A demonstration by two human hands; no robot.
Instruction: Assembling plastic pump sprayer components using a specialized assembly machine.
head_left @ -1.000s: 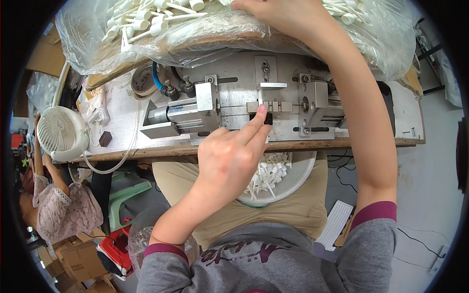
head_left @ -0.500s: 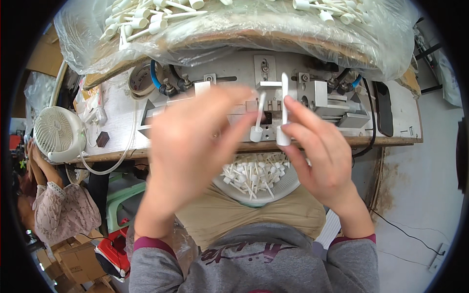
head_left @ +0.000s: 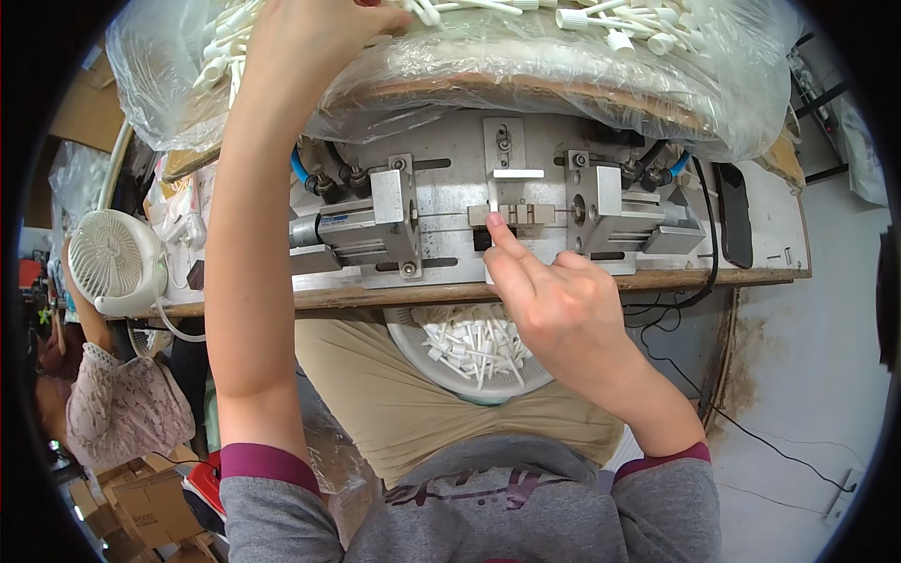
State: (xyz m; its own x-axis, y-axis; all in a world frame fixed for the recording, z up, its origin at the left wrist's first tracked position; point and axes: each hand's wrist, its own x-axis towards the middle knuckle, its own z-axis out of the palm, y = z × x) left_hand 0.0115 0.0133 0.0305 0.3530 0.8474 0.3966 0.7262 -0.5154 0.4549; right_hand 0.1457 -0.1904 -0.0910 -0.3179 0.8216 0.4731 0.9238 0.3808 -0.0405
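Note:
My right hand (head_left: 568, 305) is over the middle of a metal clamping jig (head_left: 526, 214), its index finger stretched onto a white capped stick (head_left: 494, 195) that lies in the jig's slot. The other fingers are curled around the stick's near end, where the cap is mostly hidden. Farther off, my left hand (head_left: 314, 33) reaches to a pile of white capped sticks (head_left: 619, 21) on clear plastic sheeting (head_left: 450, 70). Its fingertips are at the top edge of the picture beside some sticks, partly cut off, so their grip does not show.
Air cylinders (head_left: 352, 225) with hoses flank the jig. A basin (head_left: 404, 342) of similar sticks sits at my lap below the bench edge. A small white fan (head_left: 108, 261) stands at left, a dark phone (head_left: 737, 216) at right. Another person's lace sleeve (head_left: 127, 403) shows far left.
My left hand has moved from above the jig up to the far pile. My right hand has lowered leftward, and a capped stick now lies in the jig under its finger.

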